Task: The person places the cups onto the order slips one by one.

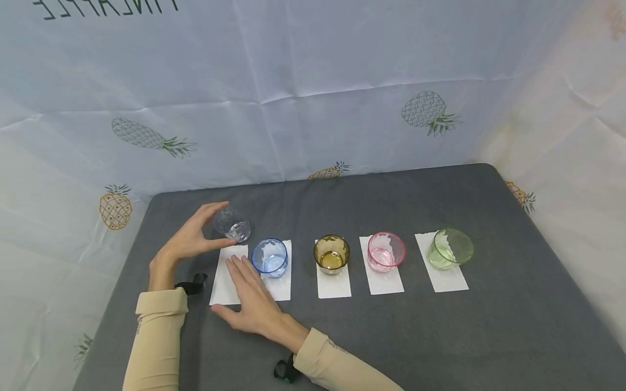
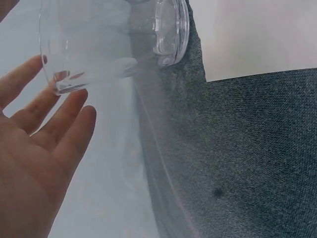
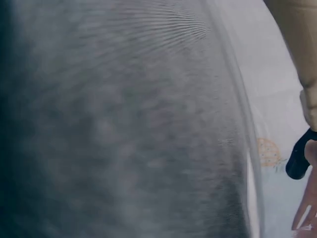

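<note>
under right hand (image 1: 251, 301) | paper slip (image 1: 226, 282) half hidden | clear glass (image 1: 232, 224) faint

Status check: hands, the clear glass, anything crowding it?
Left hand holds clear glass above table. Right hand flat on leftmost paper sheet. Blue glass close alongside.

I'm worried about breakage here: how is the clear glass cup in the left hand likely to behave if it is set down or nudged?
The clear glass cup looks rigid, smooth-walled and empty, so probably light but slippery and breakable. The left hand holds it tilted above the white paper sheet; set on its side, its round wall would likely roll. The sheet may slide, though the right hand rests on it.
</note>
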